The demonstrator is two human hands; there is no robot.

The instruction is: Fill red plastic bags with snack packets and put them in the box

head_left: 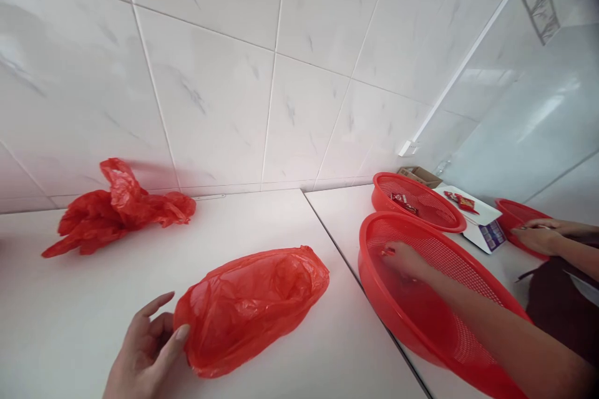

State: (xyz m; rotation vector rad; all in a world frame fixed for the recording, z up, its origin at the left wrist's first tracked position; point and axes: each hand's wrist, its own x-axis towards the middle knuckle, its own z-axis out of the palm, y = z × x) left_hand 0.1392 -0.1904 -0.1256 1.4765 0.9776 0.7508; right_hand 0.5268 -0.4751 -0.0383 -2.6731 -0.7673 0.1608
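Note:
My left hand (147, 346) is at the near-left end of a red plastic bag (253, 305), which lies spread with its mouth up on the white table. The thumb touches the bag's rim, and the index finger stands away from it. Inside the large red mesh basket (377, 290) on the right, my right hand (405, 260) reaches to the far-left part, fingers bent closed around a small red packet (388, 252). That packet is mostly covered by the fingers and slightly blurred. The forearm crosses over the basket and hides part of its bottom.
A crumpled red plastic bag (124, 206) lies by the tiled wall. Behind the large basket stand another red basket (381, 196) with packets, a cardboard box (421, 176) and a white scale (486, 224) bearing red packets. At far right, a co-worker's hands (538, 238) are over a red basket (508, 215).

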